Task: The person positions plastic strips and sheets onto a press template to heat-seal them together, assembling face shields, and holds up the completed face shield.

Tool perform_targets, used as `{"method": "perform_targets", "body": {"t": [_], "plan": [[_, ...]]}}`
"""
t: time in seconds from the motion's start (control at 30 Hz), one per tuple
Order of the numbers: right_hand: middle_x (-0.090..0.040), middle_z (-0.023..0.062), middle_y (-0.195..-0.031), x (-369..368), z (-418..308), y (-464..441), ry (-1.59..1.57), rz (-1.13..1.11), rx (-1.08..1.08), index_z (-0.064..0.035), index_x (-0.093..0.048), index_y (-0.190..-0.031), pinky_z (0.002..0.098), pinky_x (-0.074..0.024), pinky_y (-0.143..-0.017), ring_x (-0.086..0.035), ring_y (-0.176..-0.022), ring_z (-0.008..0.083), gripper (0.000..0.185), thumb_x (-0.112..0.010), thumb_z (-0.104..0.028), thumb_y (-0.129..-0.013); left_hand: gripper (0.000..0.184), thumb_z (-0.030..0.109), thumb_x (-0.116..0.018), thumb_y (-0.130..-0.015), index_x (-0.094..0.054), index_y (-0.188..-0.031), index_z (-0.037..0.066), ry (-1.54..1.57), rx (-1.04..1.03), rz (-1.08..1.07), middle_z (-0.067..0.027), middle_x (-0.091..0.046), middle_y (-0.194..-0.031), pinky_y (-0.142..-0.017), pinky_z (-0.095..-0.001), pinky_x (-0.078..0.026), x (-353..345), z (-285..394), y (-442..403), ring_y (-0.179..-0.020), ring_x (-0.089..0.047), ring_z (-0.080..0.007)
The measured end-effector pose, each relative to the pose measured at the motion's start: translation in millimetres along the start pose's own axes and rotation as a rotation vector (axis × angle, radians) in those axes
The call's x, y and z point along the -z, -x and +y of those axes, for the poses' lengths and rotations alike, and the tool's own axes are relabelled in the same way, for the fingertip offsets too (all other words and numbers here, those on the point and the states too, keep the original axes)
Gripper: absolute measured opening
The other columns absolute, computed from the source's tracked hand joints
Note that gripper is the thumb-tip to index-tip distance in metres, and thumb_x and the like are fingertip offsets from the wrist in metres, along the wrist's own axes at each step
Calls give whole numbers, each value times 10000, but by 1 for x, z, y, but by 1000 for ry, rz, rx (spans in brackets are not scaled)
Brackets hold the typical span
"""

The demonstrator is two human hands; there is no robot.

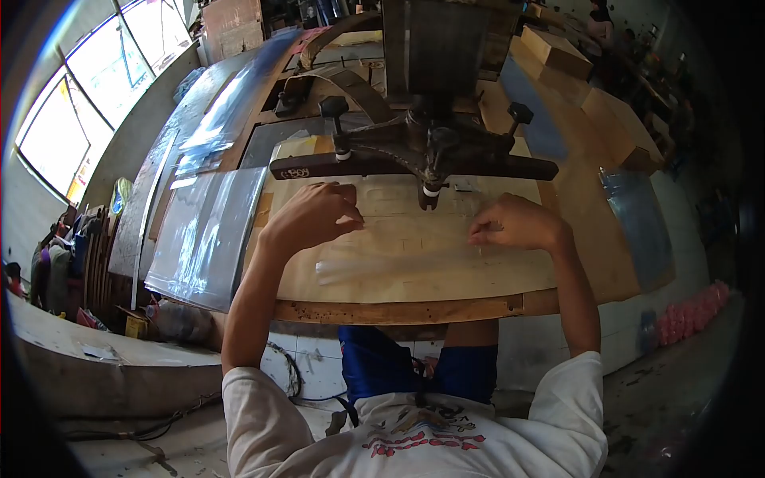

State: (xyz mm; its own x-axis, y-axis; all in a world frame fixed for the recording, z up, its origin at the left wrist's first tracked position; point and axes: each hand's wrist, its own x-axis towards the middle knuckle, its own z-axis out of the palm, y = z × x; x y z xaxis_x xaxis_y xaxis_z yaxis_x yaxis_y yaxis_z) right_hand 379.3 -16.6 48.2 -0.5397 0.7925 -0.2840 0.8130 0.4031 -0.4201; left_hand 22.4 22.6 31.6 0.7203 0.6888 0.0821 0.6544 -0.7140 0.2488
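clear plastic strip [382,268] | sideways across tan board [478,285] | near front edge (blurred)

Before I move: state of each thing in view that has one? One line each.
Left hand: fingers bent, over the board; grip unclear.
Right hand: fingers curled; grip unclear.
Clear film: blurred, nearer the wearer than both hands.
Metal crossbar: over the board; contact unclear.
Clear plastic sheets, left: lying flat.
Window: bright; open or shut unclear.

One press bar [478,166]; two black knobs [333,107] [520,113]; seemingly two boxes [555,52] [617,127].
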Motion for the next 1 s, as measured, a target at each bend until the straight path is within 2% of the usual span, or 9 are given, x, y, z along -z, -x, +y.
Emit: {"method": "perform_targets", "body": {"t": [0.1, 0.3, 0.4, 0.53, 0.6, 0.67, 0.77, 0.87, 1.0], "plan": [[-745, 120, -926, -17, 16, -15, -154, 190, 271, -73, -777, -1003, 358, -532, -787, -707, -855, 259, 176, -752, -207, -892, 181, 248, -724, -898, -794, -956, 92, 28, 7, 2, -69, -704, -975, -849, -415, -513, -4, 2, 2, -931, -663, -299], [-682, 83, -875, -28, -1, -14, -102, 215, 141, -98, -779, -978, 357, -534, -772, -674, -831, 247, 137, -755, -193, -883, 174, 228, -684, -931, -772, -1018, 105, 52, -68, -21, -80, -699, -989, -857, -411, -526, -11, 9, -3, -957, -672, -295], [-691, 91, -918, -32, 8, -15, -69, 252, 213, -106, -773, -1011, 399, -537, -820, -676, -855, 289, 190, -718, -258, -910, 169, 208, -669, -939, -761, -1024, 94, 86, -55, -34, -93, -698, -982, -852, -404, -536, -12, 9, -4, -949, -678, -296], [-670, 76, -885, -37, 11, -17, -9, 387, 297, -94, -771, -972, 415, -536, -795, -670, -839, 286, 193, -726, -265, -894, 153, 122, -641, -938, -749, -1024, 54, 107, -60, 16, -107, -695, -1007, -843, -398, -548, -23, 8, -3, -928, -686, -306], [-677, 68, -895, -40, 10, -18, 48, 422, 268, -91, -773, -958, 415, -538, -787, -671, -845, 282, 196, -729, -269, -887, 162, 82, -618, -936, -736, -1034, 30, -55, -84, 36, -110, -689, -1035, -829, -392, -558, -26, 16, -1, -922, -691, -309], [-678, 52, -890, -40, 10, -17, 72, 448, 314, -95, -780, -950, 377, -546, -764, -673, -829, 250, 145, -749, -202, -856, 192, 41, -588, -928, -713, -1071, 13, -157, -90, 43, -115, -678, -1073, -795, -377, -574, -22, 26, -1, -889, -702, -306], [-687, 46, -882, -35, 7, -11, 59, 400, 266, -100, -788, -942, 352, -551, -743, -677, -799, 234, 130, -759, -162, -831, 198, 49, -594, -927, -709, -1086, 25, -195, 22, 112, -122, -678, -1053, -769, -369, -580, -26, 37, -2, -850, -708, -295], [-696, 50, -874, -31, 4, -4, 26, 333, 205, -101, -793, -945, 345, -551, -728, -680, -768, 231, 135, -760, -164, -830, 196, 80, -616, -925, -706, -1094, 40, -309, 112, -28, -127, -668, -1029, -745, -378, -581, -25, 36, -2, -822, -710, -290], [-699, 55, -872, -36, 5, -8, 59, 405, 240, -94, -794, -958, 341, -551, -713, -686, -750, 219, 141, -762, -158, -836, 186, 101, -643, -921, -707, -1090, 53, -254, 26, -2, -93, -650, -999, -729, -392, -580, -16, 41, 1, -793, -703, -293]]}}
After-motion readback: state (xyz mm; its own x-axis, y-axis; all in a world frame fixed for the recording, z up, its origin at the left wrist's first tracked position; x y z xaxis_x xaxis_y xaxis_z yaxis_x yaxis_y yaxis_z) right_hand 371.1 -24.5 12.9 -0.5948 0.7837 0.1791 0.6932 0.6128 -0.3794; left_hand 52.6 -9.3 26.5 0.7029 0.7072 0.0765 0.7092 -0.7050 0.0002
